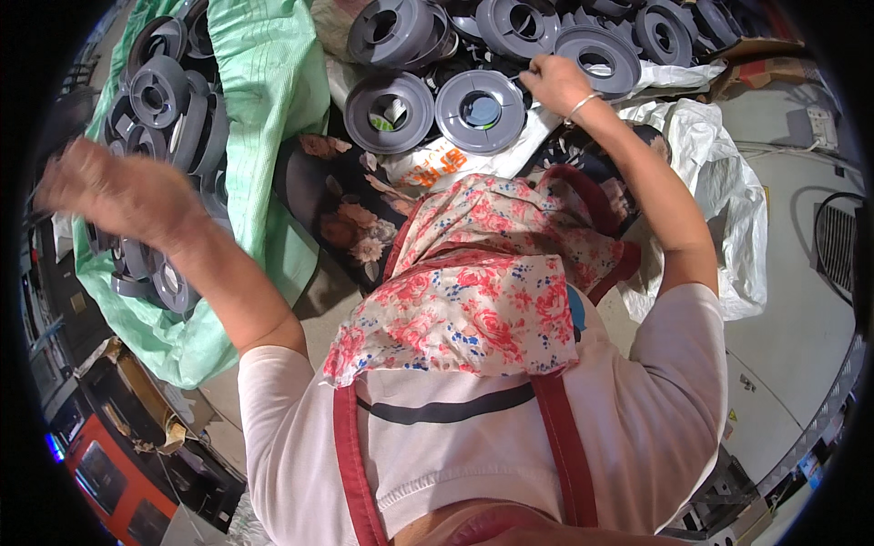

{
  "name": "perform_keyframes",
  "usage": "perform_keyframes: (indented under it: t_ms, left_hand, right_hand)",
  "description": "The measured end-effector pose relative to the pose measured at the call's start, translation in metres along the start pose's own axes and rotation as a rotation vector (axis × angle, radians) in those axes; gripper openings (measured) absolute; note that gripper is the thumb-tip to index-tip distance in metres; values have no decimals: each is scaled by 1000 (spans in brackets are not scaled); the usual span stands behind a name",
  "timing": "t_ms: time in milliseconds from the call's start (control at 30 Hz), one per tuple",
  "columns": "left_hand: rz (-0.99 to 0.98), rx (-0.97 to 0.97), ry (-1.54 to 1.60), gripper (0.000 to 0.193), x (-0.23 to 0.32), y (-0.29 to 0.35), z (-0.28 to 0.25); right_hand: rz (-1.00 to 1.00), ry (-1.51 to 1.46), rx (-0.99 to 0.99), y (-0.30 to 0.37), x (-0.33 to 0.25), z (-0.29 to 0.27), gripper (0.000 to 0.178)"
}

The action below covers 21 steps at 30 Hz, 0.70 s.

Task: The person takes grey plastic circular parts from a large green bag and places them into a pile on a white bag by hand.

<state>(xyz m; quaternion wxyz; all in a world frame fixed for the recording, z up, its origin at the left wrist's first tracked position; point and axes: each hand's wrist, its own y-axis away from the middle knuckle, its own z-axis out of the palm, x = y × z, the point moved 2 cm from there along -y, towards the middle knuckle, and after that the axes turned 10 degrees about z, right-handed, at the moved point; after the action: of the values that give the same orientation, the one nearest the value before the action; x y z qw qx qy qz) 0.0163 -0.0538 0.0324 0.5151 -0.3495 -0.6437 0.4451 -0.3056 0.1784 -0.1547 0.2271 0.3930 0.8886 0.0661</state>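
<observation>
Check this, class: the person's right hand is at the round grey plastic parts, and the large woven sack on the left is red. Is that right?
Not quite: the head view shows that the large woven sack is light green, not red. The rest stands: the right hand is at the round grey plastic parts.

Of my own I count one left hand [123,196], one right hand [558,84], one bracelet [583,106]. Left of frame: one green sack [269,109]. Lower centre: two red straps [357,455]. Upper centre: two grey rings [423,114] lead a heap [414,27] too overlapped to tally.
</observation>
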Motion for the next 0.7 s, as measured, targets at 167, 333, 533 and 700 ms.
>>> perform_keyframes:
  t_ms: [167,333,533,700]
  left_hand:
    - [-1,-1258,19,51,49,146,80]
    - [132,-1516,213,61,93,251,111]
    - [-145,-1314,215,56,67,254,122]
    - [-1082,-1051,620,45,66,218,109]
  right_hand:
    - [95,160,-349,-25,12,80,48]
    - [218,-176,-369,-21,0,88,47]
    - [-276,264,122,-41,35,69,22]
    - [-477,762,160,-52,38,85,15]
